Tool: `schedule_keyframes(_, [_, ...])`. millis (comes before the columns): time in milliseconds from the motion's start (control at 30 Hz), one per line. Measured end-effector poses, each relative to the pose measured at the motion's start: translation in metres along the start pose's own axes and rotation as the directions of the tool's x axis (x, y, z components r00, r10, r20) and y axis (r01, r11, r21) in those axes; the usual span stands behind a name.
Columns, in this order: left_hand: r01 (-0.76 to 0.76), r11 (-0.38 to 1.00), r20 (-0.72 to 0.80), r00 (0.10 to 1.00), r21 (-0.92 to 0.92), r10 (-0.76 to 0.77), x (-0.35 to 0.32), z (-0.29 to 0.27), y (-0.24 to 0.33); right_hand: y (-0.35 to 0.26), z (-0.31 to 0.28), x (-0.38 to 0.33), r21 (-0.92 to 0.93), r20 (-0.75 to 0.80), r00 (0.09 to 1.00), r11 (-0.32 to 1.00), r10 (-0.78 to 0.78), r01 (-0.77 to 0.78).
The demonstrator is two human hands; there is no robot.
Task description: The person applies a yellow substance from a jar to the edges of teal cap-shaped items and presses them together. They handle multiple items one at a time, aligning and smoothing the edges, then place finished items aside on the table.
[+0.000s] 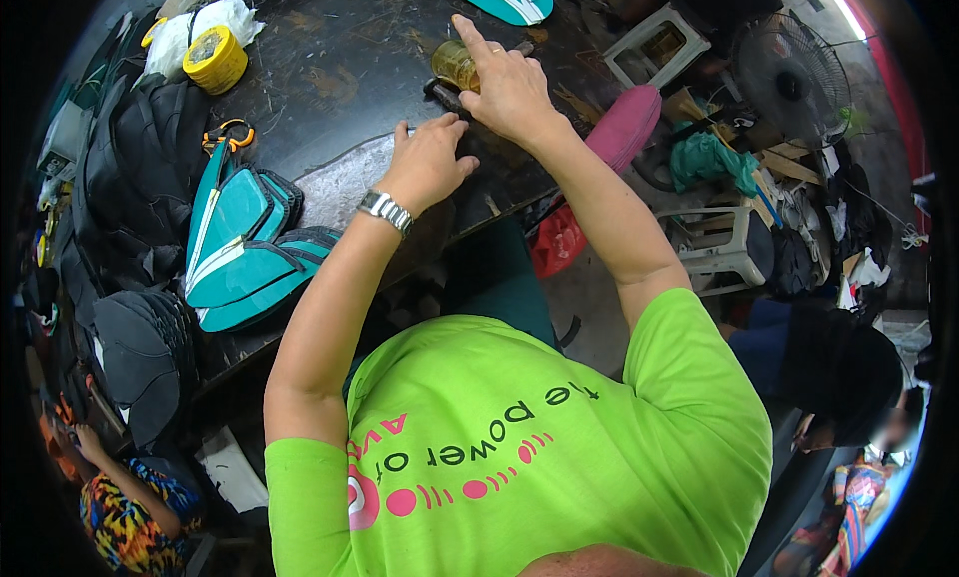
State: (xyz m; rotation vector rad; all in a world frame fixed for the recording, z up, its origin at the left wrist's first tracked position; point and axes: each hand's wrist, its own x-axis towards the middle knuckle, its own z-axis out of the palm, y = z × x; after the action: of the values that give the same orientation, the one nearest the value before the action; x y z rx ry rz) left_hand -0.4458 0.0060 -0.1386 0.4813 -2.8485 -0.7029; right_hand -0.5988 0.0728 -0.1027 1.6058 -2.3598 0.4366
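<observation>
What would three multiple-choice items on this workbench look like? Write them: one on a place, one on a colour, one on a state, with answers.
1. Where does the yellow tape roll lie?
A. at the table's far left
B. beside the fan
C. under the right hand

2. What colour are the stacked shaped pieces left of the left hand?
A. red
B. teal with white stripes
C. yellow

3. How is the right hand placed?
A. hanging off the table
B. gripping scissors
C. lying over a small amber jar, index finger stretched out

Answers: 1 A, the roll sits near the far left edge of the dark table. 2 B, the pile shows teal faces with white stripes. 3 C, the hand covers the jar's side with its forefinger pointing away.
</observation>
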Motion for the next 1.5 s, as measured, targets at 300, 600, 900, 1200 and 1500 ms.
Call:
schedule_keyframes(300, [-0.141,0.968,-0.042,0.990,-0.207,0.135,-0.083,-0.038,0.017,0.007,-0.002,-0.022,0.067,-0.239,0.969,0.995,-0.058,0.076])
schedule_keyframes(600, [-0.103,0.916,-0.108,0.992,-0.388,0.065,-0.180,-0.071,0.014,0.004,-0.022,-0.055,0.086,0.248,0.962,0.986,0.116,-0.141])
schedule_keyframes(900, [-0.008,0.961,-0.283,0.956,-0.277,-0.073,-0.221,-0.090,0.008,0.002,-0.009,-0.020,-0.206,0.336,0.928,0.974,0.160,-0.093])
schedule_keyframes(1200, [0.568,0.821,-0.485,0.733,0.051,-0.477,-0.248,-0.133,-0.086,-0.006,-0.018,-0.059,-0.233,0.258,0.966,0.971,0.010,0.052])
schedule_keyframes(1500, [0.706,0.694,-0.350,0.692,0.143,-0.632,-0.246,-0.129,-0.132,-0.043,-0.107,-0.089,0.565,0.133,0.975,0.822,-0.177,0.072])
